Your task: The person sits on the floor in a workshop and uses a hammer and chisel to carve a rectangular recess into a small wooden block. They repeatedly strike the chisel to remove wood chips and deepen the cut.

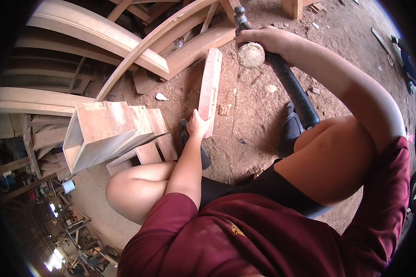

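My left hand [199, 124] is closed round the near end of a squared wooden bar [210, 83], its thumb along the edge. The bar slants away from me above the dusty ground; whether its far end touches down I cannot tell. At the upper right, my right hand [269, 40] grips a ball-peen hammer [294, 90] close to its head. The hammer's black handle points back toward my right knee. Its rounded peen is at the far side, and the pale, round striking face shows below my fingers.
A stepped wooden piece [101, 122] stands left of my left hand. Long moulded timbers [97, 34] and a curved wooden strip [145, 44] are stacked at the far left. My dark shoes [291, 129] rest on the ground, with wood scraps and a white chip [161, 97] about.
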### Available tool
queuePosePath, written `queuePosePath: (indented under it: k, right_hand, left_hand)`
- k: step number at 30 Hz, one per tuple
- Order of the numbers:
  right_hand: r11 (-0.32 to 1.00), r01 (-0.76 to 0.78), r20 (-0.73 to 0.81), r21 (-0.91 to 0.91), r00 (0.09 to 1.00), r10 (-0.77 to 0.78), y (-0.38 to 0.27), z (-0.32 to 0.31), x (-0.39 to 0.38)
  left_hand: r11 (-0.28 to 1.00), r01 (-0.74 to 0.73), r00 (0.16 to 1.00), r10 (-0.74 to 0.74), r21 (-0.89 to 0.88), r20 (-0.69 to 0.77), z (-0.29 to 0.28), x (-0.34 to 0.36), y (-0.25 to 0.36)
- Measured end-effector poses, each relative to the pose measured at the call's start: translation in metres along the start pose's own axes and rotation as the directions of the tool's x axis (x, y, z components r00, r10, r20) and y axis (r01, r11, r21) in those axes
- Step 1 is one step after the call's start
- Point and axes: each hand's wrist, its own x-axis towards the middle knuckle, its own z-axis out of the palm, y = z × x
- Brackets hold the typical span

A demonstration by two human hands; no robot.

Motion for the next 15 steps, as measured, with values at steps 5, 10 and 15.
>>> queuePosePath:
  k: [5,10,15]
  right_hand:
    - [0.996,0.014,-0.098,-0.088,0.995,-0.023,0.002,0.001,-0.002]
    - [1.0,-0.014,-0.156,-0.021,0.988,0.011,0.0,0.006,-0.003]
    - [0.999,-0.02,-0.151,-0.041,0.988,0.014,-0.001,0.003,-0.007]
  left_hand:
    - [0.843,0.045,0.98,0.066,-0.536,0.186,-0.012,0.011,-0.014]
    - [0.622,0.179,0.946,0.105,-0.763,0.307,0.006,0.015,-0.029]
    - [0.485,0.314,0.912,0.085,-0.817,0.401,0.018,0.009,-0.032]
